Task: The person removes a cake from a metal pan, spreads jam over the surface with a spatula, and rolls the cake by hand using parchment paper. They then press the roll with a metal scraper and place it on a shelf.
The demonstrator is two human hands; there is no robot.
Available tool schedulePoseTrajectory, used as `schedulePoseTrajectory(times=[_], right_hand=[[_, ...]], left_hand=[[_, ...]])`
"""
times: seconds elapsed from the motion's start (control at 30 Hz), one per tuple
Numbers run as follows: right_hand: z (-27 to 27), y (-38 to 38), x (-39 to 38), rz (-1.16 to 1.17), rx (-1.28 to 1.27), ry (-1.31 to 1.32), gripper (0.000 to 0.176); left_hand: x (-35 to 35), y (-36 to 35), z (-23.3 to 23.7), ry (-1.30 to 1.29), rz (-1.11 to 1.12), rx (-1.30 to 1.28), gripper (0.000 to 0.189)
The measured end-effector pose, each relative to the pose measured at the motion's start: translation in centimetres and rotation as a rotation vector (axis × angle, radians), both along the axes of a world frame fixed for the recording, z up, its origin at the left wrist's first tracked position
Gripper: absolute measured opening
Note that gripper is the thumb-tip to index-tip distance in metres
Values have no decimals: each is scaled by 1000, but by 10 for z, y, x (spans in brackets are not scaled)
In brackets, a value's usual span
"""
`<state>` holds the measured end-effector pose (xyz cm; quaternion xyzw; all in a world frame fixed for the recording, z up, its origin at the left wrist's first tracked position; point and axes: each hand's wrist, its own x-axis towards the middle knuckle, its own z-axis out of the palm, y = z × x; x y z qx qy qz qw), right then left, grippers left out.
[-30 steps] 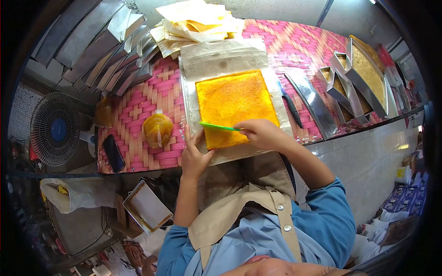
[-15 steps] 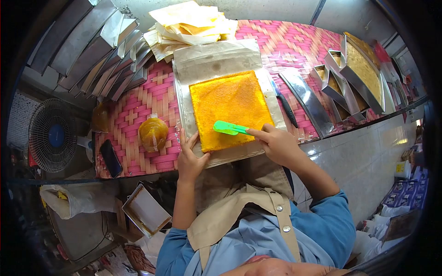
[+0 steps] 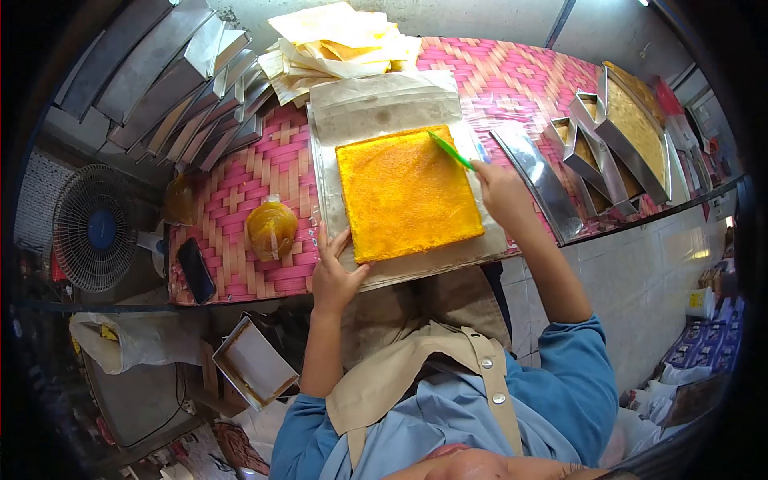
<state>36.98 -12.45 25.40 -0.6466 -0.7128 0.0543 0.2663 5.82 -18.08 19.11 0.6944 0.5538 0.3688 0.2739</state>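
A square yellow-orange cake sheet (image 3: pixel 412 196) lies flat on stacked brownish paper (image 3: pixel 384 98) in the middle of the table. My right hand (image 3: pixel 500 186) is closed on the handle of a green spatula (image 3: pixel 452 150), whose blade touches the cake near its far right corner. At the cake's near left corner, my left hand (image 3: pixel 336 272) rests with fingers apart on the paper, thumb by the cake's edge. Left of that hand sits a clear bag of orange-brown filling (image 3: pixel 271 230).
Metal pans (image 3: pixel 152 64) stand at the back left, near yellow-stained papers (image 3: pixel 340 40). A phone (image 3: pixel 196 270) lies by a fan (image 3: pixel 94 228). On the right are a long metal strip (image 3: pixel 536 180) and cake-filled tins (image 3: pixel 632 120).
My right hand has moved away from my body and to the right, carrying the green spatula from the cake's near part to its far right corner. My left hand has barely moved.
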Motion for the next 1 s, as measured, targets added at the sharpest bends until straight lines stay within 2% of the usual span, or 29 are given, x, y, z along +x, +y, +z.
schedulePoseTrajectory(times=[0.07, 0.13, 0.3, 0.47, 0.53, 0.6, 0.73, 0.8, 0.87, 0.93, 0.97, 1.0], right_hand=[[-2, -2, -12, 30, -100, -67, 25], [-2, -15, -30, 66, -232, 95, 26], [0, -41, -61, 239, -243, 170, 29], [8, -69, -82, 438, -390, 88, 30], [11, -71, -84, 446, -445, 68, 30], [-1, -69, -76, 638, -363, 235, 29], [3, -56, -49, 469, -280, 352, 29], [19, -56, -39, 110, -288, 232, 29], [11, -69, -35, 103, -316, 193, 28], [7, -79, -32, 264, -373, 190, 28], [-1, -77, -25, 379, -284, 211, 27], [6, -76, -21, 378, -282, 210, 27]], left_hand=[[0, 1, -3, -5, -5, 13, 107], [-1, 0, -3, -9, -10, 21, 107], [0, 1, -4, -80, -18, -3, 108], [0, 2, -10, -114, -40, 64, 112], [2, 2, -8, -90, -28, 113, 114], [4, 1, -5, -149, -35, 74, 116], [-1, 0, -1, -56, -36, 92, 117], [-1, 0, 0, -114, -58, 101, 118], [-3, 0, -3, -97, -59, 116, 119], [-2, 0, -3, -80, -64, 131, 120], [-2, -1, -3, -163, -69, 78, 120], [-1, -1, -2, -245, -75, 25, 119]])
